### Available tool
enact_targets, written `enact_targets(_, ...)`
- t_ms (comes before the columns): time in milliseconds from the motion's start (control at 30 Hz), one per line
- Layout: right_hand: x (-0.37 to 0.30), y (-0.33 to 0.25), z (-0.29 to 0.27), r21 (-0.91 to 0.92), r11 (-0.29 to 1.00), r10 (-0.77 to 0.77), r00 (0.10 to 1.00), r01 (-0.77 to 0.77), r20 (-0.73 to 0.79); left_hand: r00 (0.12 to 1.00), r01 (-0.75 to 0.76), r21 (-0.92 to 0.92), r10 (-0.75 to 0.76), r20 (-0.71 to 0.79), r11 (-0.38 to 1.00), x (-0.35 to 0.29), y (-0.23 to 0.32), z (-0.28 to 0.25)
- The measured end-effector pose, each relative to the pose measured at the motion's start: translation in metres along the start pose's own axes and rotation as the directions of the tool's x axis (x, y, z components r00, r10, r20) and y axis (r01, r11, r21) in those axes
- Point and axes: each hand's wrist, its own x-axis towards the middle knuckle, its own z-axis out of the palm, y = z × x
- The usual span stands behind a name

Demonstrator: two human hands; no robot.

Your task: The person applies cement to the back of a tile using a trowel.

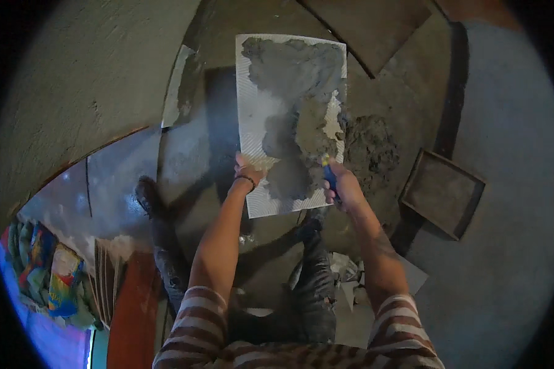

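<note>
A white rectangular tile (247,123) with a ridged back is held up in front of me, largely covered by wet grey mortar (289,67). My left hand (247,172) grips its lower left edge, fingers partly hidden behind it. My right hand (346,184) is wrapped round the blue and yellow handle of a trowel (330,175) at the tile's lower right. The mortar-smeared trowel blade (314,128) lies over the tile's right half, its outline hard to tell from the mortar. A strip along the left edge shows bare ridges.
A heap of mortar (372,147) lies right of the tile. Farther right stands a shallow square tray (443,192). A large flat board (369,31) is at the top. Crumpled sacks (55,277) lie at the lower left, beside a reddish-brown panel (132,313). Broken tile pieces (351,292) lie by my leg.
</note>
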Motion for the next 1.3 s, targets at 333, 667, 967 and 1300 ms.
enact_targets(333,0.012,0.065,0.056,0.705,0.700,-0.012,0.985,-0.116,0.173,0.997,0.055,-0.232,-0.068,-0.047,0.971,-0.058,0.061,-0.011)
enact_targets(667,0.052,0.012,0.037,-0.512,0.845,-0.235,0.967,0.154,-0.096,0.994,-0.034,-0.122,0.021,-0.109,0.992,-0.032,0.032,-0.001)
enact_targets(967,-0.024,-0.028,-0.009,-0.901,-0.204,-0.670,0.616,0.383,0.414,0.983,-0.023,-0.053,0.013,-0.183,0.998,0.042,-0.102,-0.031)
enact_targets(1300,0.076,0.005,-0.034,-0.865,0.314,-0.634,0.765,0.390,0.115,1.000,0.011,-0.193,-0.017,-0.025,0.981,-0.032,0.042,-0.007)
